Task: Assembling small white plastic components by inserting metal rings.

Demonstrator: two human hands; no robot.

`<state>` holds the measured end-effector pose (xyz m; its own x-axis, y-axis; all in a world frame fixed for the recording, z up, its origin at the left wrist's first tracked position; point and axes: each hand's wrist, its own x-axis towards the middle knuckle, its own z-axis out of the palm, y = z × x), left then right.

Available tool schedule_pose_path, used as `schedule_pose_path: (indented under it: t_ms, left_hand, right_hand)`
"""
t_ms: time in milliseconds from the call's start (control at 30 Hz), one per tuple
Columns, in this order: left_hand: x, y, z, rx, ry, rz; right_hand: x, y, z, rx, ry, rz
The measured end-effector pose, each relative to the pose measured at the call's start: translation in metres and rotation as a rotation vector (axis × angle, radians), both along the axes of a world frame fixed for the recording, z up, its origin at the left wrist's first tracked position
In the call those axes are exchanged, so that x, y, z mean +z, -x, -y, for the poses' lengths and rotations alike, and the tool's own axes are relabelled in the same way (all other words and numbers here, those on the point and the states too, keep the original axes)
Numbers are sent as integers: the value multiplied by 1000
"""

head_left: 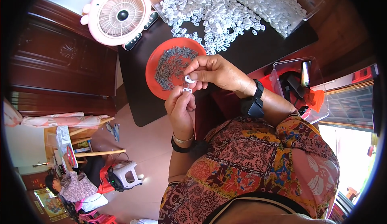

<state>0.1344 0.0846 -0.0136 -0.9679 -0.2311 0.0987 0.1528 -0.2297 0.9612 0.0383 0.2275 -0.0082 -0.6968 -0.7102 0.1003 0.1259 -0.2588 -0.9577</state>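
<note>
My right hand (pixel 213 73) pinches a small white oval plastic piece (pixel 188 79) with dark holes between thumb and fingers. Just below it, my left hand (pixel 181 107) holds a second small white piece (pixel 187 90) at its fingertips. The two pieces are close together; a thin link seems to run between them, too small to make out. Both hands are over the near edge of a round red plate (pixel 150 73), which holds many small grey screws (pixel 171 65). Beyond the plate, a large heap of white plastic pieces (pixel 201 8) spreads over the dark table (pixel 139 99).
A pink fan (pixel 122 15) stands at the far left of the table. More white pieces fill a bag (pixel 274 6) at the far right. Right of my arm is a clear bin (pixel 325 103) with dark and orange items. A person (pixel 78 185) sits at lower left near a stool (pixel 130 175).
</note>
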Motion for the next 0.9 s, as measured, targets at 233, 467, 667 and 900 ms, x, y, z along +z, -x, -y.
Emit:
schedule_pose_path:
  t_ms: [233,467,667,900]
  left_hand:
    - [3,0,-3,14,13,31]
    - [1,-2,-2,11,46,37]
    - [1,-2,-3,18,156,12]
    - [2,-2,-4,9,123,13]
  right_hand:
    - [3,-3,-2,7,-2,-9]
    - [5,-5,-3,-12,-13,-41]
    - [5,-10,-2,-33,33,-125]
    - [6,-11,-3,-48,-90,-311]
